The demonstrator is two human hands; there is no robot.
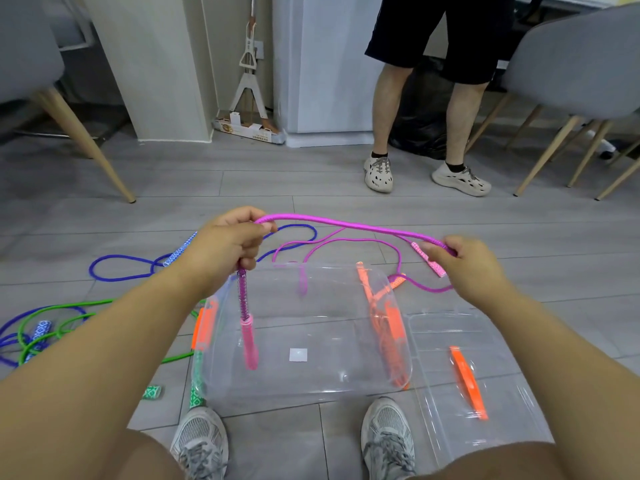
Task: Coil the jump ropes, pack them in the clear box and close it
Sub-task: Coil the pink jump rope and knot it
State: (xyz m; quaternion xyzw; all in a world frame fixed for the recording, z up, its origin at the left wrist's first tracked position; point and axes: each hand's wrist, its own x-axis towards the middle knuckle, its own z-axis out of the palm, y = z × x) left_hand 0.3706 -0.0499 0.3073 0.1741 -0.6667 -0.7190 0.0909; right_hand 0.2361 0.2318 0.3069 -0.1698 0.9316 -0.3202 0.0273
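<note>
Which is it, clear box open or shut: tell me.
Open: the clear box is uncovered; its lid lies on the floor beside it.

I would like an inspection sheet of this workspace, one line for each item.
Surface: grey plank floor; the work is done on it.
Job's things: clear box open, its lid on the floor to its right; pink jump rope stretched between both hands, its pink handle hanging over the box; blue jump rope and green jump rope uncoiled on the floor at left.
Clutter: black bag behind a standing person.
Hands: left hand grips the pink rope; right hand holds it in curled fingers near the other handle.
Cables: nothing seen.
Surroundings: grey chairs on both sides, mop against the wall.
</note>
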